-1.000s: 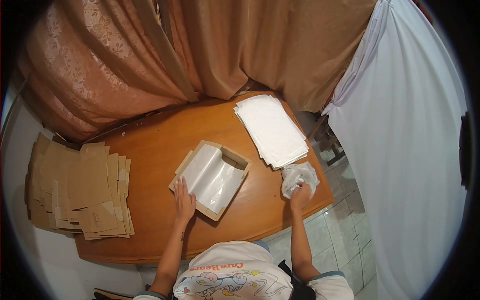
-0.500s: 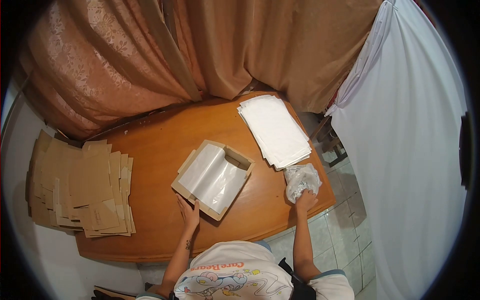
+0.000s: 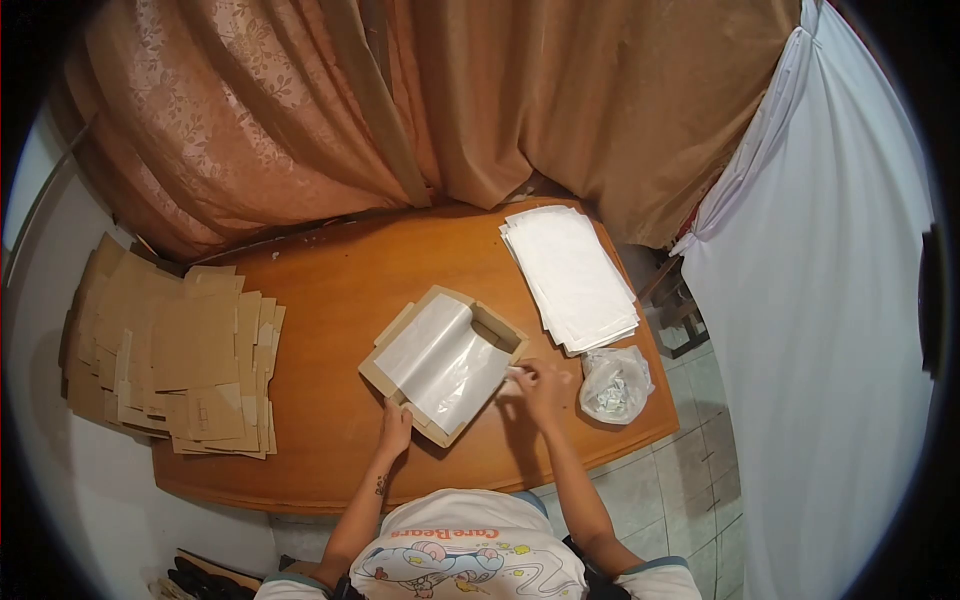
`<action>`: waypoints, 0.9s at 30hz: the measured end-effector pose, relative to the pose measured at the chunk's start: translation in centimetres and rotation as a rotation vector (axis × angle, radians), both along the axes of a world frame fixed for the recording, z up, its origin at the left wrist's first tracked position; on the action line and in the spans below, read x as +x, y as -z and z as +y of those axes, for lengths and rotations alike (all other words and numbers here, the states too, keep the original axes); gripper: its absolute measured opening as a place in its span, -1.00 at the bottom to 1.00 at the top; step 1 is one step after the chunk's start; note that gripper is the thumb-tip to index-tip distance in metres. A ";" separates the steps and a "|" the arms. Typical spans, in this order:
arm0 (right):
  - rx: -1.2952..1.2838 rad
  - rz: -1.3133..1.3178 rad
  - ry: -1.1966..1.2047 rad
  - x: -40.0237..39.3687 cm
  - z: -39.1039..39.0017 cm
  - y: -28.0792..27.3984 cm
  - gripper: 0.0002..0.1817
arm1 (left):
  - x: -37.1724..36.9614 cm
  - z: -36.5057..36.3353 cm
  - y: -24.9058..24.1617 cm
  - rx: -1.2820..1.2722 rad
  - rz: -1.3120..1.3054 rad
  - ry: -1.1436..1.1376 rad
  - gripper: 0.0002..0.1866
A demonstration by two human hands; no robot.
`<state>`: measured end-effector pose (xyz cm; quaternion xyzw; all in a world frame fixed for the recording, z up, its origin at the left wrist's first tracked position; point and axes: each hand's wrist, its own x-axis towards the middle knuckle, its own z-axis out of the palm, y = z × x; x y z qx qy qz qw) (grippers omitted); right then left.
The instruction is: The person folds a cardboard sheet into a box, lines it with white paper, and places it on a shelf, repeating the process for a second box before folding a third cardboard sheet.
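In front of me on the table lies an open cardboard box, tilted to my view, with a shiny, translucent plastic sheet across it. My left hand grips the box's near left edge. Just off the right side of the box, my right hand pinches a small white packet, whose kind is too small to make out. Farther right is an open clear plastic bag with small pale packets in it.
Flat cardboard boxes are piled at the table's left end. A stack of white sheets or envelopes lies at the back right, beyond the bag. Brown curtains hang behind the wooden table, and a white cloth hangs at right.
My right hand has left the plastic bag and moved left to the box, carrying a small white packet. My left hand has closed on the box's edge. The view has shifted slightly.
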<state>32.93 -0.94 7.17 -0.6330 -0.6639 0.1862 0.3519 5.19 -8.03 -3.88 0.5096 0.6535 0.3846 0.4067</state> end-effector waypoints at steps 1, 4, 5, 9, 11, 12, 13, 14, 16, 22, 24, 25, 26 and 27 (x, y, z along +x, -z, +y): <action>-0.002 -0.052 -0.056 -1.3 0.2 -0.3 -0.78 | -0.3 0.1 -0.2 0.003 0.006 -0.007 -0.49; 0.010 -0.081 -0.134 -3.2 1.3 1.4 -0.70 | -1.3 -0.2 -0.3 0.020 0.074 0.083 -0.52; 0.076 -0.106 -0.156 -3.6 1.6 1.6 -0.66 | -1.9 -0.3 -0.2 0.013 0.062 0.154 -0.51; 0.176 0.002 -0.052 -2.2 3.3 2.3 -0.53 | -2.5 -0.6 -1.9 0.012 0.052 0.167 -0.48; 0.100 0.199 -0.060 -0.5 4.2 3.3 -0.57 | -2.7 -0.4 -0.8 -0.023 0.018 0.144 -0.50; -0.149 0.442 0.014 0.5 5.0 5.1 -0.59 | -2.0 0.1 -3.4 -0.190 -0.103 0.025 -0.52; -0.403 0.679 0.091 1.4 5.6 6.6 -0.57 | -1.4 0.3 -4.8 -0.356 -0.225 -0.093 -0.51; -0.545 0.621 0.088 1.9 5.9 7.3 -0.44 | -1.7 0.7 -3.7 -0.353 -0.227 -0.099 -0.51; -0.705 0.716 -0.019 2.9 6.6 8.6 -0.41 | -2.6 2.2 -1.4 -0.320 -0.652 -0.135 -0.37; -0.753 0.846 -0.300 2.6 10.0 6.1 -0.32 | -2.3 7.1 -7.3 -0.081 -0.529 -0.236 -0.30; -0.659 0.844 -0.347 1.9 11.4 4.0 -0.33 | -2.5 8.2 -8.9 -0.043 -0.510 -0.240 -0.30; -0.568 0.847 -0.376 1.6 11.9 3.3 -0.34 | -2.0 8.4 -9.9 0.042 -0.482 -0.282 -0.31; -0.499 0.805 -0.404 1.5 12.3 2.7 -0.35 | -1.5 8.4 -10.7 0.125 -0.455 -0.326 -0.32; -0.511 0.801 -0.418 1.3 12.2 1.3 -0.35 | -0.8 7.7 -11.9 0.125 -0.454 -0.344 -0.32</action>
